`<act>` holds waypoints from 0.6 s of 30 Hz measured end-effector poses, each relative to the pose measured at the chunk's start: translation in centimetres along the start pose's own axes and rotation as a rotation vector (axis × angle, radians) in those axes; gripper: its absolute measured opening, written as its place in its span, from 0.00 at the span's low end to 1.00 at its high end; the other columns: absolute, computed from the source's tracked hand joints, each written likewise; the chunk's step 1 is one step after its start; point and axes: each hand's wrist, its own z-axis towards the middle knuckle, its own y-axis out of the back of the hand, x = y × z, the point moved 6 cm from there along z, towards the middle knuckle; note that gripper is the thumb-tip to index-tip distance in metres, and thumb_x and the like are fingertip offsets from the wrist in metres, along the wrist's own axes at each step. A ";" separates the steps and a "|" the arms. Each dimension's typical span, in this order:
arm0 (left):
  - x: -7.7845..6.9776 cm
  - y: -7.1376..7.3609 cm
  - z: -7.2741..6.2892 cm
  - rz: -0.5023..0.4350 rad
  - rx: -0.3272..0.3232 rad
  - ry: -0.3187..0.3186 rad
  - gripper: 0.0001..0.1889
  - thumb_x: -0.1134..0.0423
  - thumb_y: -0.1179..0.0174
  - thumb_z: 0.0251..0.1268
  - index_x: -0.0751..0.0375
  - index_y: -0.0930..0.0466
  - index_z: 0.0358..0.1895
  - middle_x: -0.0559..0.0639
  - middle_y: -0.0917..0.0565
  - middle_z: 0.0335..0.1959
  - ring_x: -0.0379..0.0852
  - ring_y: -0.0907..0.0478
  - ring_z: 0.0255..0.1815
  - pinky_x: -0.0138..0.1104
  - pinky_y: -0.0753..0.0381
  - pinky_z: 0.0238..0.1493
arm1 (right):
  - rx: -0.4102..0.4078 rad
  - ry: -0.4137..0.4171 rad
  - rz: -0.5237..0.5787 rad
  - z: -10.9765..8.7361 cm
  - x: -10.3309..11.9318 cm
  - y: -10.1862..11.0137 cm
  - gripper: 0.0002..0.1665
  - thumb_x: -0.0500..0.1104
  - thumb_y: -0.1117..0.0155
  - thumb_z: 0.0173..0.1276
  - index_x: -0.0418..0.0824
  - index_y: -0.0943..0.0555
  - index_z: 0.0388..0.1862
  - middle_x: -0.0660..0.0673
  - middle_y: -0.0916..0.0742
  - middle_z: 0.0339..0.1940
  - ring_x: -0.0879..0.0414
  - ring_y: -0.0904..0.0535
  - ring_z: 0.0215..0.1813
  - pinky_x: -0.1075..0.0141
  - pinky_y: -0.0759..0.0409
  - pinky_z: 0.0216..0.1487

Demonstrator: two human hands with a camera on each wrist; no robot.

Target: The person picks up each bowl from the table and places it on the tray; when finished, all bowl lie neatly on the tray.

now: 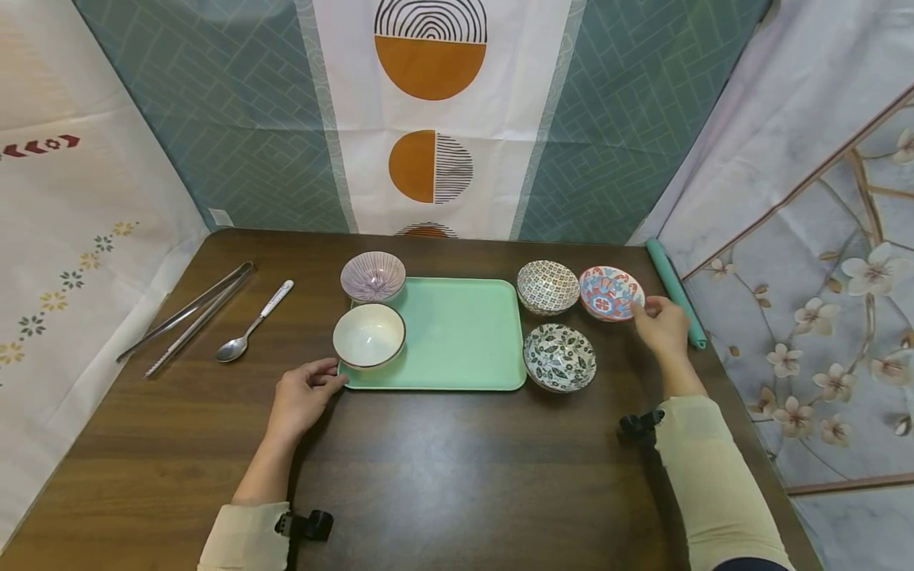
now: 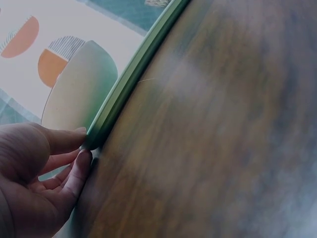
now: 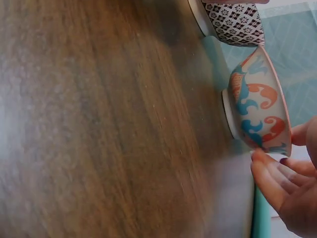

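At its near left corner, the mint green tray (image 1: 464, 337) is pinched by my left hand (image 1: 303, 396); the left wrist view shows thumb and fingers at the tray edge (image 2: 121, 84). A cream bowl with a dark rim (image 1: 369, 336) sits on the tray's left end, just beyond that hand. Over on the right, my right hand (image 1: 664, 325) holds the red and blue patterned bowl (image 1: 608, 293) by its right rim. In the right wrist view the thumb is at the rim of this bowl (image 3: 262, 106) and the fingers lie against its outer side.
A purple striped bowl (image 1: 373, 276) overlaps the tray's far left corner. Right of the tray stand a small-patterned bowl (image 1: 547, 287) and a leaf-patterned bowl (image 1: 560, 358). Metal tongs (image 1: 193, 313) and a spoon (image 1: 253, 323) lie at left, a green roll (image 1: 674, 292) along the right edge.
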 end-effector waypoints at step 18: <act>0.3 -0.1 0.2 0.001 0.014 -0.002 0.20 0.65 0.33 0.68 0.73 0.19 0.58 0.65 0.14 0.46 0.56 0.16 0.45 0.23 0.23 0.35 | 0.078 -0.229 0.372 0.4 0.2 -0.2 0.31 0.38 0.52 0.77 0.17 0.37 0.70 0.57 0.18 0.14 0.65 0.16 0.20 0.72 0.17 0.31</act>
